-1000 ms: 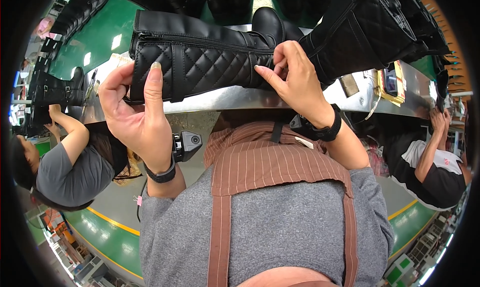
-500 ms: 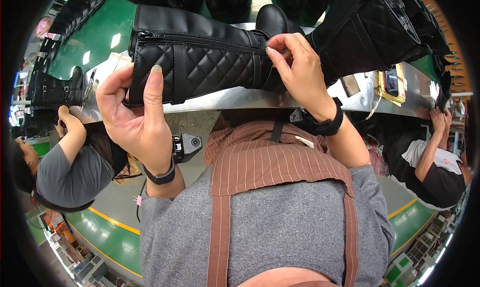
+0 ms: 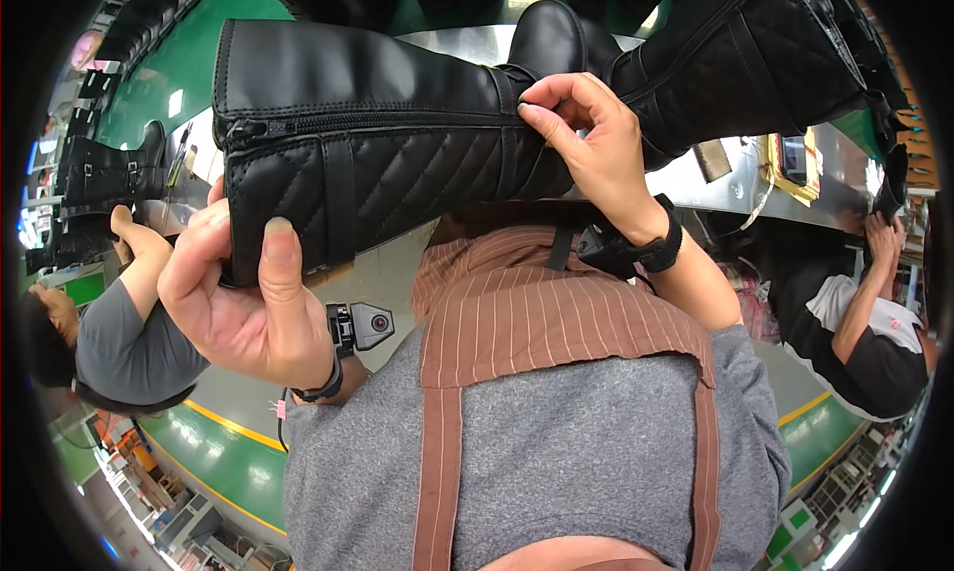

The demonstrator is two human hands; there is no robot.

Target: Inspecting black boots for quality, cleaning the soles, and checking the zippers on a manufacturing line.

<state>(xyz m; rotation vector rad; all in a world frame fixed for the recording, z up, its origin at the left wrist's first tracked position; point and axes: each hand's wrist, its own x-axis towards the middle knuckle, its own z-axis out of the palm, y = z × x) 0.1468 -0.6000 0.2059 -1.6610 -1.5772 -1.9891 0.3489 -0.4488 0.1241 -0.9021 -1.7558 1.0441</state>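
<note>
Shirt [image 3: 586, 442]: heathered grey. Apron [image 3: 556, 337]: brown, pale pinstripes; two brown straps [image 3: 437, 462]. Left wristband [image 3: 326, 384]: black, bearing angular grey-and-black module [image 3: 363, 326], round lens. Right wristband [image 3: 664, 245]: black, bearing dark module [image 3: 604, 252]. Pink clip [image 3: 280, 410] near left sleeve [image 3: 323, 427].

Metal worktop [image 3: 740, 185]: shiny, bearing a small dark slab [image 3: 712, 161] toward the right
Yellow stack [image 3: 809, 186]: beside the slab, a dark-screened device [image 3: 794, 160] on top
Left co-worker [image 3: 139, 334]: grey top, forearm near a black buckled boot [image 3: 104, 173]
Right co-worker [image 3: 863, 337]: black-and-white top, both hands raised
Floor [image 3: 224, 469]: green and grey, divided by a yellow stripe [image 3: 234, 425]
</note>
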